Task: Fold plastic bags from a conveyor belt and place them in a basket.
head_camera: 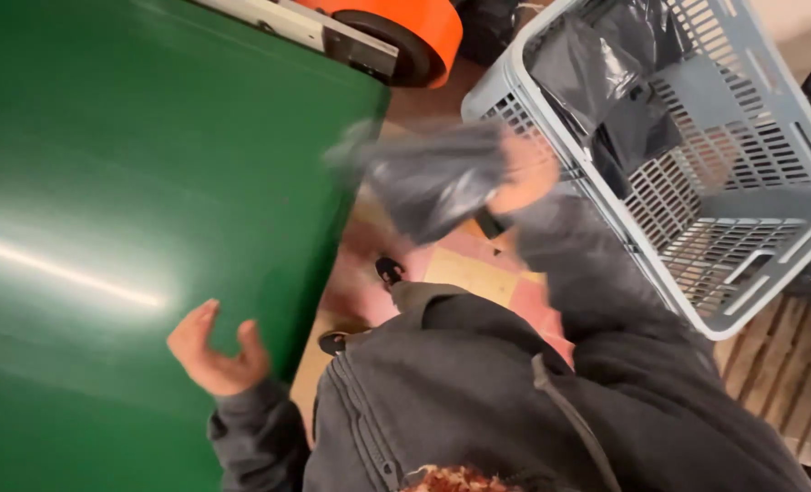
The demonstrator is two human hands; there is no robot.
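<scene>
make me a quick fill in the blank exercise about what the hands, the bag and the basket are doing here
1. The right hand holds a dark grey ____ bag, blurred by motion.
2. The left hand is open and rests over the ____ belt.
3. More dark bags lie inside the grey ____ on the person's right.
4. An ____ roller cover sits at the belt's far end.

Missing words: plastic; green; basket; orange

Dark grey plastic package, motion-blurred and crumpled, is up in the air, clutched at its right end, between green belt and basket.
</scene>
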